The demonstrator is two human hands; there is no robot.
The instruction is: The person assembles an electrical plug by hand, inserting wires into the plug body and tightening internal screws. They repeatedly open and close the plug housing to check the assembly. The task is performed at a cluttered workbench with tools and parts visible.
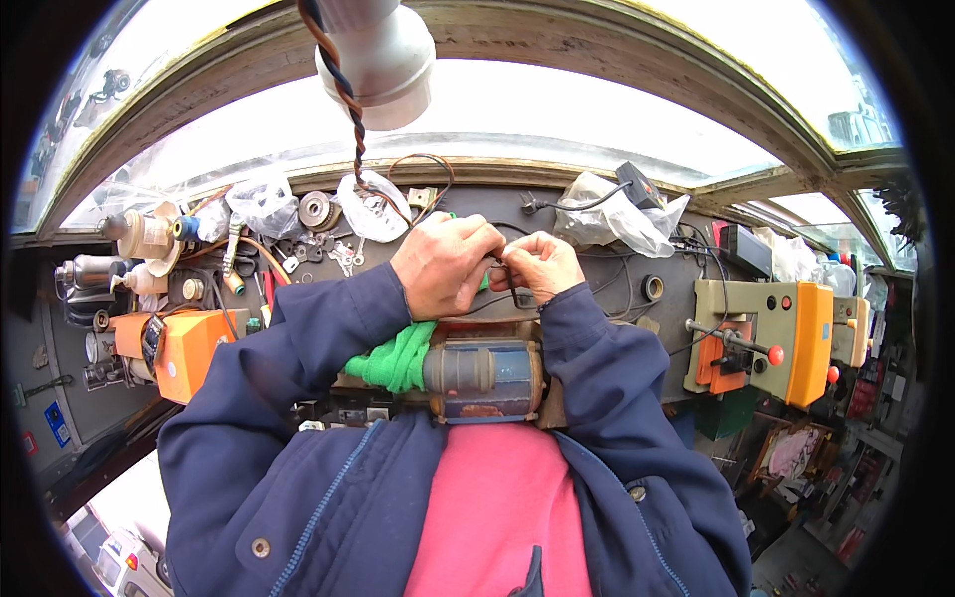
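Note:
Both my hands meet over the middle of the bench, fingertips close together. My left hand (450,265) is closed, knuckles up, and hides most of what it grips; bits of green show beside it. My right hand (543,267) pinches a thin black cord (513,289), which loops down below the fingers. The cord seems to run to the left fingertips too, but the meeting point is too small to make out. Nearer my body lies a worn, dark barrel-shaped metal piece (484,368), with a bunched green cloth (396,360) against its left end.
An orange machine (189,348) stands at left, and a beige-and-orange machine (761,338) with red-knobbed levers at right. Keys (346,257), plastic bags (622,214) and black cables lie along the back. A white lamp holder (383,70) hangs overhead on a twisted cord.

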